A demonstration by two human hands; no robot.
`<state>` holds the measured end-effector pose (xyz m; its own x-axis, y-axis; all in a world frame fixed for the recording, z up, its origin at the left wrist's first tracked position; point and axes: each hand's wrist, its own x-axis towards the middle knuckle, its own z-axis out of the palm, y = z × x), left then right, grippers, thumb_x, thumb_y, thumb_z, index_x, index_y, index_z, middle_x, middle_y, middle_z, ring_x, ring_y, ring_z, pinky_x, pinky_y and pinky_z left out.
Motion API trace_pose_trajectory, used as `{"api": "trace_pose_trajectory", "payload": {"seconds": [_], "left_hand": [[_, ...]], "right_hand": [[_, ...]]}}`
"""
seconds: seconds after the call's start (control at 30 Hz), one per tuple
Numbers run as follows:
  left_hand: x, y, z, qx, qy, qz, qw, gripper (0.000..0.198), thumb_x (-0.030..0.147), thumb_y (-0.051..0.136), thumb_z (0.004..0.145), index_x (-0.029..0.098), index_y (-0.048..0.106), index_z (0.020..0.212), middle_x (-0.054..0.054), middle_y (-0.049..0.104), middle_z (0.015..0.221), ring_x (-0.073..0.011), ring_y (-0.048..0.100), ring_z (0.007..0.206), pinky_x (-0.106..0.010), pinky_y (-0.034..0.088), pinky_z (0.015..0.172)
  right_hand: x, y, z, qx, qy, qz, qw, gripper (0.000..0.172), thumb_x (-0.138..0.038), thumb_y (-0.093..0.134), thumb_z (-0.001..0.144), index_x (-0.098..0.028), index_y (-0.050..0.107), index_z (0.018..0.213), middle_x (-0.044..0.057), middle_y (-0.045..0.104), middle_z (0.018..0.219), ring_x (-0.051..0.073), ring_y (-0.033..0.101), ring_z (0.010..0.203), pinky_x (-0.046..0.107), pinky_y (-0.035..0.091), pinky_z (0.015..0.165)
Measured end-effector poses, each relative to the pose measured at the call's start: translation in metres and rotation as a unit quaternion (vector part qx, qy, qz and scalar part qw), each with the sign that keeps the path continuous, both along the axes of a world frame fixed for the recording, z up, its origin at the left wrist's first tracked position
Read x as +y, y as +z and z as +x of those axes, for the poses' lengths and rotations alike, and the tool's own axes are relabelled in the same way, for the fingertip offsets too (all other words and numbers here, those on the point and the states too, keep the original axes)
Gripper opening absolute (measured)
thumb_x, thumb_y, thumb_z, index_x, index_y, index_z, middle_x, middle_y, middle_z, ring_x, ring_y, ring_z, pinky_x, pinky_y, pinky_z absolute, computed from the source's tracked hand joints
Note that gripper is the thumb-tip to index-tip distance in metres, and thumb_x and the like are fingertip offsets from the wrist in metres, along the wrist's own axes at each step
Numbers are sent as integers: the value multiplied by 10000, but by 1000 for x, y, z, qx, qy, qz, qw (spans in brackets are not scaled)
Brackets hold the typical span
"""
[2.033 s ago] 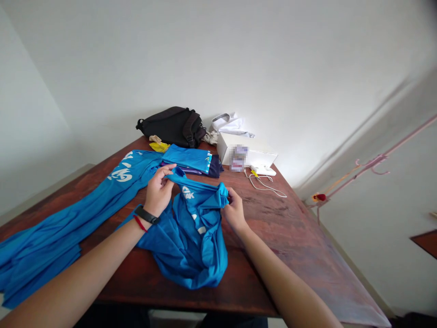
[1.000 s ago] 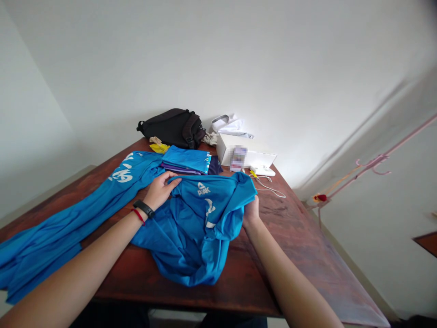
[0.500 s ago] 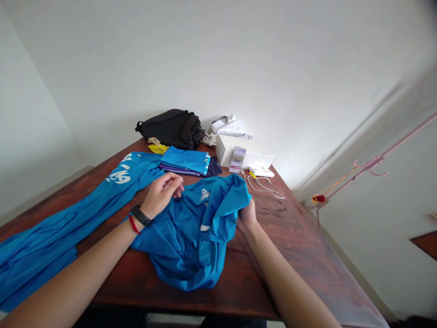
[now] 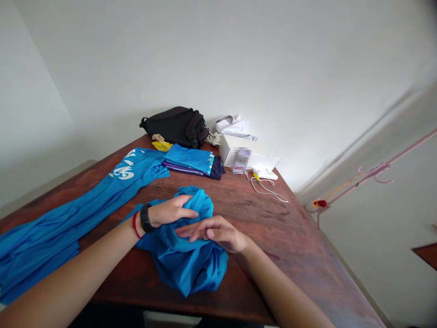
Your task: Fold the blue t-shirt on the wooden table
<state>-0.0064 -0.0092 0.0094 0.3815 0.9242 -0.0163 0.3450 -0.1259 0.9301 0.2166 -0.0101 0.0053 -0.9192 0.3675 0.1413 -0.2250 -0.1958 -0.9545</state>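
My right fingers (image 4: 205,225) have swung leftward in the last half second, and the blue garment (image 4: 191,273) they held spread out is now bunched in a heap under both my hands.

Leftmost, a long blue garment (image 4: 102,196) with white print lies flat, beyond and to the left of my left fingers (image 4: 182,200). Farther off past those fingers sit a black bag (image 4: 174,127) and a yellow cloth (image 4: 162,146). My left thumb and fingers are parted at the heap's upper part, touching it; I cannot tell whether they grip. Straight beyond them is a folded stack (image 4: 189,159), blue on top. My right fingers are loosely extended, thumb apart, over the heap's near side, with nothing pinched that I can see. Past them to the right, on the worktop (image 4: 269,237), stand a white box (image 4: 226,152) and a white cable (image 4: 273,196).
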Motion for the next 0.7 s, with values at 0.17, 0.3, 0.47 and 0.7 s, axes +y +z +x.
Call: {"api": "trace_pose_trajectory", "payload": {"seconds": [0.17,0.3,0.47,0.7], "left_hand": [[0,-3,1,-23,-49,-27,998,412,441,725,785,184,646,1096,-44,710,1076,-269,637,1035,-361,497,929],[-3,2,2,-57,-41,-66,995,453,445,735,768,184,626,1122,-56,713,1088,-285,650,1029,-376,511,904],[-3,4,2,-86,-99,-72,989,517,462,777,769,177,601,1164,-60,692,1136,-267,643,1048,-374,524,905],[-9,9,3,-88,-289,-91,949,673,335,930,581,195,657,1179,-61,729,1113,-292,669,1030,-372,552,909]], "right_hand": [[11,-3,6,75,-109,-91,987,305,-437,647,880,-161,685,757,129,769,879,273,736,764,401,568,722],[23,-2,10,104,-232,-79,964,244,-372,637,888,-170,676,757,72,729,756,189,676,642,293,521,631],[33,-9,9,72,-325,-77,940,164,-341,688,849,-190,680,788,43,720,801,148,625,651,260,493,634],[43,-19,10,-8,-378,79,923,299,-296,712,839,-271,703,1137,47,674,1258,198,643,1005,309,520,829]]}}
